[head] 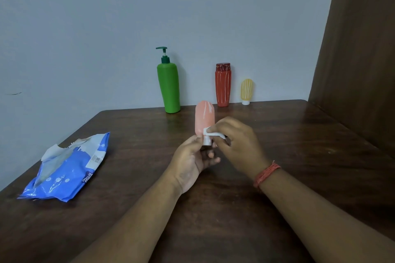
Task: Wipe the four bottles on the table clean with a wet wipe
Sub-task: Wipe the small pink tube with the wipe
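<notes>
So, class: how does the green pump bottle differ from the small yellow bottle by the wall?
The green pump bottle is far taller than the yellow bottle. The green one carries a dark pump on top; the yellow one stands on its white cap. White streaks show on the yellow one only. Both stand upright, untouched by the hands.

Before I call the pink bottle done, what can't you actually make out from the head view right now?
- Pink bottle: far side faces away; cap mostly covered by the left hand.
- Wet wipe: mostly bunched under the right hand.
- Green bottle, red bottle, yellow bottle: backs face the wall.
- Wipe pack: print too small.
</notes>
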`<action>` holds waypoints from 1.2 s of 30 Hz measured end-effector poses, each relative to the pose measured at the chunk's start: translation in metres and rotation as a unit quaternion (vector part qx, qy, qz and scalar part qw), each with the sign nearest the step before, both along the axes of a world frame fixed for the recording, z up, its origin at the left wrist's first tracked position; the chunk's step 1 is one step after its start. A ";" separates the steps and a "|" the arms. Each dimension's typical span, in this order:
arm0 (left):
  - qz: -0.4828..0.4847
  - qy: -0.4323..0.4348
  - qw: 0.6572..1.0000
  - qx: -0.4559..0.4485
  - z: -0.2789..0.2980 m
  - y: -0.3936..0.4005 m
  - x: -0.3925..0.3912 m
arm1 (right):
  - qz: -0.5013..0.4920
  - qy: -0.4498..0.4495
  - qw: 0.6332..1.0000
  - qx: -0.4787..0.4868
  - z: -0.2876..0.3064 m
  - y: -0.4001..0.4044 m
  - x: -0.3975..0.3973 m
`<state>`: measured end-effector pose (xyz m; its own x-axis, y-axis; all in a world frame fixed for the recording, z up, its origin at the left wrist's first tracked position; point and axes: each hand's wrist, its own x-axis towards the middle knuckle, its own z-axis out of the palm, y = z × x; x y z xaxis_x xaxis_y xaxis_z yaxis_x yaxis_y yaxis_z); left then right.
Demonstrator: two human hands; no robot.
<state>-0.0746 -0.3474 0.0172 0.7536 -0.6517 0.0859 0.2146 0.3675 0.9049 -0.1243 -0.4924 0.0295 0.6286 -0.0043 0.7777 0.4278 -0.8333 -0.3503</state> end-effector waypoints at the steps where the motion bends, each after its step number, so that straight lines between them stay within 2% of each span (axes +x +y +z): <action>1: 0.005 0.004 1.000 -0.002 0.000 0.000 0.001 | 0.007 0.003 1.000 0.003 0.000 0.000 0.001; 5: 0.032 0.000 0.999 0.010 -0.002 -0.002 0.002 | 0.012 0.002 1.000 0.014 -0.003 0.004 0.003; 11: -0.001 0.002 1.000 0.026 0.000 -0.005 -0.001 | -0.050 -0.029 0.985 0.160 0.004 0.001 0.002; 14: 0.023 0.009 1.000 0.012 0.002 -0.006 -0.001 | -0.022 0.029 0.981 0.191 0.003 0.004 0.000; 17: 0.075 0.028 0.997 -0.002 0.002 -0.006 0.002 | 0.016 0.085 0.983 0.161 0.001 0.008 -0.002; 20: 0.074 0.028 0.997 0.008 0.002 -0.006 0.003 | 0.002 0.075 0.981 0.179 0.002 0.012 -0.001; 24: 0.017 0.006 0.998 0.060 0.001 -0.007 -0.007 | -0.031 0.032 0.956 0.291 0.008 0.000 0.003; 26: 0.018 0.002 0.998 0.065 0.001 -0.008 -0.008 | 0.000 0.062 0.945 0.322 0.007 -0.005 0.002; 29: 0.056 0.005 0.997 0.062 0.001 -0.006 -0.004 | 0.036 0.133 0.942 0.305 0.002 -0.002 0.000; 31: 0.072 -0.018 0.994 0.081 0.000 -0.005 -0.001 | 0.030 0.134 0.945 0.297 0.002 -0.001 0.002; 33: 0.073 -0.076 0.986 0.127 -0.001 -0.005 -0.002 | 0.000 0.095 0.939 0.331 0.005 -0.005 0.005; 36: 0.076 -0.202 0.949 0.229 -0.002 -0.007 -0.006 | -0.083 0.008 0.933 0.351 0.012 -0.016 0.003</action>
<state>-0.0803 -0.3543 0.0148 0.8071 -0.5776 0.1222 -0.2082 -0.0847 0.9744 -0.1210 -0.5081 0.0418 0.5865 -0.6065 0.5368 0.3034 -0.4500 -0.8399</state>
